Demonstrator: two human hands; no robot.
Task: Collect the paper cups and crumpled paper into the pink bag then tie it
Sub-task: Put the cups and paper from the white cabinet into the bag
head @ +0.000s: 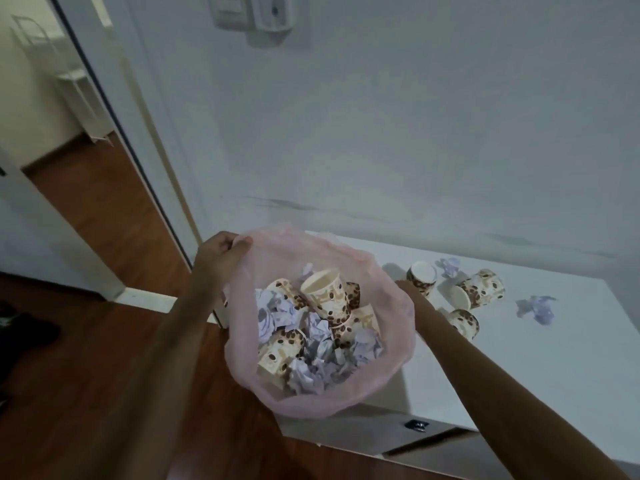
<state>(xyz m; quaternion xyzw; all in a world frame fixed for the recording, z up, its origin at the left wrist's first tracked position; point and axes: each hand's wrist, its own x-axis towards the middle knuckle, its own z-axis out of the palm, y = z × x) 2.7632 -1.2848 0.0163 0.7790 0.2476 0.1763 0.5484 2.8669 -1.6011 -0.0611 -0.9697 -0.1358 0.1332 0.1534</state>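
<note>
Single head-worn view, steeply downward and forward, close above pink bag [322,393] and white table [554,358].

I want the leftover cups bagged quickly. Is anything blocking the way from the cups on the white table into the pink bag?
Nothing visible does. The patterned paper cups lie on the white table right beside the pink plastic bag, whose mouth is held open by the left hand.
</note>
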